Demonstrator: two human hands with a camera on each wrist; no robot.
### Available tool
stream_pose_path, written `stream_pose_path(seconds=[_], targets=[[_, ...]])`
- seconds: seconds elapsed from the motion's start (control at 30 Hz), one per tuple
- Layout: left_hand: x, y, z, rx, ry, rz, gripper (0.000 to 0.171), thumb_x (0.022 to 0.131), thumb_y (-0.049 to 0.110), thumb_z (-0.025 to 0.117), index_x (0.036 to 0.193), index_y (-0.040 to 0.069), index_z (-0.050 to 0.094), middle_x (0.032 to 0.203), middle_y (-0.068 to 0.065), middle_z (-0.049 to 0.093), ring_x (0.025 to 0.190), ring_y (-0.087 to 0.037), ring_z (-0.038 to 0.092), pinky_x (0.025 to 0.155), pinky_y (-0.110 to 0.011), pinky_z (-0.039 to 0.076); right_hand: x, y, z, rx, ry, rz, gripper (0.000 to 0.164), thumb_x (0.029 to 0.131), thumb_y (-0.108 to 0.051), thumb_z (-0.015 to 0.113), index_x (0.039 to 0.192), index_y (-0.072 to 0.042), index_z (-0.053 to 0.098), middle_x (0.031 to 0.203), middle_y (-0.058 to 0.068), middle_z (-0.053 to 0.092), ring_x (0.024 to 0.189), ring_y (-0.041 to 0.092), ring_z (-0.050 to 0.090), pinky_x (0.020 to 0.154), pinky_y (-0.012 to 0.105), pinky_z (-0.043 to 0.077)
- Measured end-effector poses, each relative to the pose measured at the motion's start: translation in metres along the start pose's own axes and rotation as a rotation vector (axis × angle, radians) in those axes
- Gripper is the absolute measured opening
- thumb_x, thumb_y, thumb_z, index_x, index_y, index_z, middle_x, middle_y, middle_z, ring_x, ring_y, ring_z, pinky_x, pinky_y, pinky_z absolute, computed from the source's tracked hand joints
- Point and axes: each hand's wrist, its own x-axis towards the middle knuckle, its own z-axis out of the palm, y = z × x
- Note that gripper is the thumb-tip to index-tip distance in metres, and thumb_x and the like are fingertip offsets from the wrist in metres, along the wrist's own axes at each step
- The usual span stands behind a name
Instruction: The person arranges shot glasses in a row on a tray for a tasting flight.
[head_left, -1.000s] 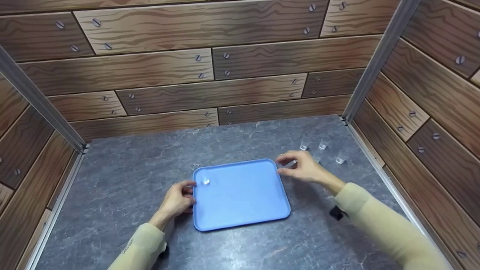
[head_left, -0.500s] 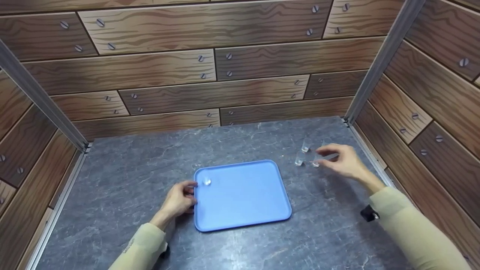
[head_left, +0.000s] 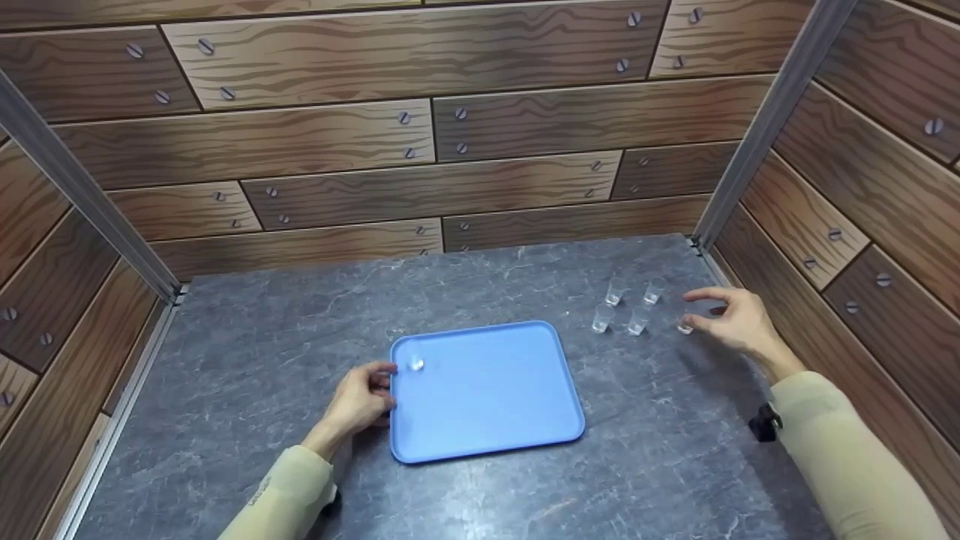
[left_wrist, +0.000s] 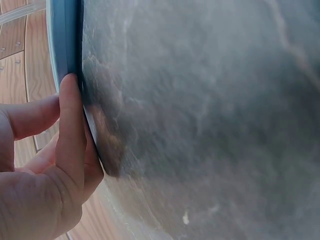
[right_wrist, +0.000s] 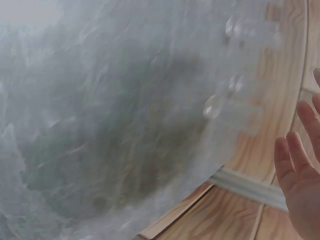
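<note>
At the blue tray's left rim, my left hand holds the edge with its fingertips. The left wrist view shows the thumb and a finger against that rim. One small clear shot glass stands in the tray's back left corner. To the right, my right hand has its thumb and fingers spread apart. Its thumb overlaps a clear shot glass, partly hiding it. In the right wrist view the fingers look extended, with a blurred glass to their left.
Several more clear shot glasses stand in a loose group between the tray and my right hand. Wood-patterned walls enclose the grey marbled table at the back and both sides.
My right hand has moved right, from the tray's right back corner past the group of glasses to the outermost glass. Another glass now stands in the group. The left hand stays at the rim.
</note>
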Motion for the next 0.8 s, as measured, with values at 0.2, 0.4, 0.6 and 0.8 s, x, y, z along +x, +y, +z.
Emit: stream_pose_path(seconds=[0.2,0.4,0.6,0.8], targets=[[0.000,0.000,0.000,0.003,0.009,0.004,0.064,0.082,-0.018,0.070,0.143,0.002,0.072,0.116,-0.017,0.069,0.095,-0.022,0.069,0.064,-0.043,0.073,0.001,0.019,0.003,0.000,-0.066,0.057,0.043,0.091,-0.009,0.090,0.131,0.001,0.079,0.134,0.036,0.075,0.106,0.055,0.080,0.071,0.004,0.051],[0.000,0.000,0.000,0.013,0.012,0.001,0.063,0.083,-0.018,0.069,0.143,0.003,0.072,0.116,-0.018,0.069,0.096,-0.023,0.071,0.065,-0.043,0.074,0.004,0.027,0.008,0.006,-0.089,0.107,0.044,0.093,-0.005,0.086,0.135,0.003,0.077,0.132,0.041,0.073,0.108,0.056,0.080,0.069,0.006,0.053],[-0.001,0.001,-0.001,0.018,0.016,-0.007,0.063,0.084,-0.018,0.070,0.142,0.003,0.073,0.116,-0.017,0.068,0.095,-0.022,0.070,0.065,-0.043,0.073,0.010,0.028,0.011,-0.047,-0.099,0.119,0.041,0.095,-0.005,0.084,0.135,0.002,0.077,0.127,0.038,0.076,0.110,0.054,0.080,0.069,0.010,0.053],[0.000,0.001,0.000,0.023,0.008,-0.005,0.062,0.085,-0.018,0.070,0.143,0.003,0.072,0.117,-0.017,0.068,0.096,-0.022,0.069,0.066,-0.042,0.074,0.012,0.029,0.012,-0.106,-0.087,0.125,0.036,0.096,-0.010,0.085,0.131,-0.002,0.079,0.123,0.034,0.079,0.108,0.050,0.080,0.076,0.023,0.056]])
